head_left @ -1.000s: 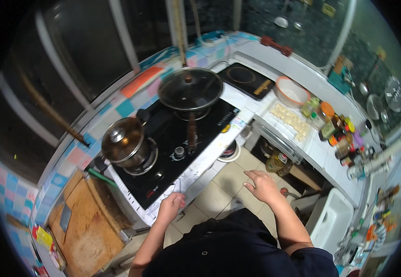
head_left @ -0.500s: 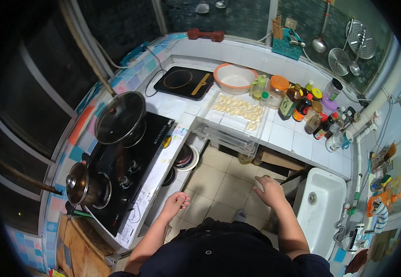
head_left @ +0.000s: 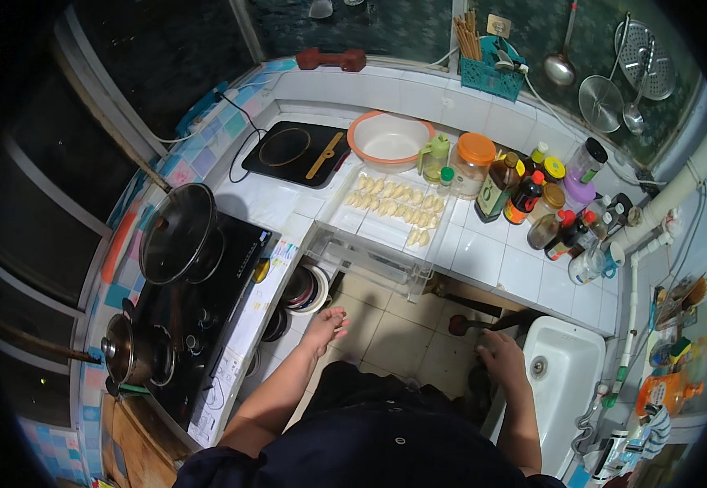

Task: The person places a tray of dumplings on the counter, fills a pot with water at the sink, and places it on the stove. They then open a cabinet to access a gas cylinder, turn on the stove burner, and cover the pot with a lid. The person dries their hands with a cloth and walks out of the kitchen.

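Observation:
My left hand [head_left: 325, 330] hangs in the air over the floor, just right of the shelf under the stove. Its fingers are loosely bent and apart, with nothing seen in them. My right hand [head_left: 500, 355] is held out left of the white sink [head_left: 569, 358], fingers apart and holding nothing. Ahead of both hands, several rows of pale dumplings [head_left: 394, 203] lie on a clear tray [head_left: 374, 248] at the counter's front edge. A dark red round-ended thing [head_left: 457, 324] shows low beyond my right hand; its kind is unclear.
A two-burner stove [head_left: 195, 317] on the left carries a lidded pan [head_left: 178, 232] and a lidded pot [head_left: 130, 350]. An induction cooker [head_left: 296, 152], an orange-rimmed basin [head_left: 391, 140] and several bottles [head_left: 524, 197] stand along the back counter. A wooden board [head_left: 138, 431] leans at lower left.
The counter and stove have shifted left in view. My left hand has come forward, and its fingers have loosened from a closer curl. My right hand sits nearer the sink and lower in view.

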The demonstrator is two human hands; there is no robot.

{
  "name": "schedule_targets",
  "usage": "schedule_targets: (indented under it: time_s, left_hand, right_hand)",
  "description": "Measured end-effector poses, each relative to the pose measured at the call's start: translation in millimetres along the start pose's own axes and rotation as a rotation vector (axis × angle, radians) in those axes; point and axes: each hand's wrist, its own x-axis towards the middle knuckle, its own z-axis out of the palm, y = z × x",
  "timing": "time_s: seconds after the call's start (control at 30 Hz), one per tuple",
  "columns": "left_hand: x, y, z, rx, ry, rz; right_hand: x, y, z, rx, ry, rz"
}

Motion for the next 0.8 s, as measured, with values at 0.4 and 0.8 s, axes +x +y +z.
schedule_targets:
  time_s: [0.4,0.8]
  left_hand:
    - [79,82,-16,0.008,-0.145,-0.032]
    - [61,95,48,0.138,-0.692,0.015]
  right_hand:
    - [48,-81,11,-0.088,0.092,0.096]
    - [72,-115,69,0.687,0.255,0.332]
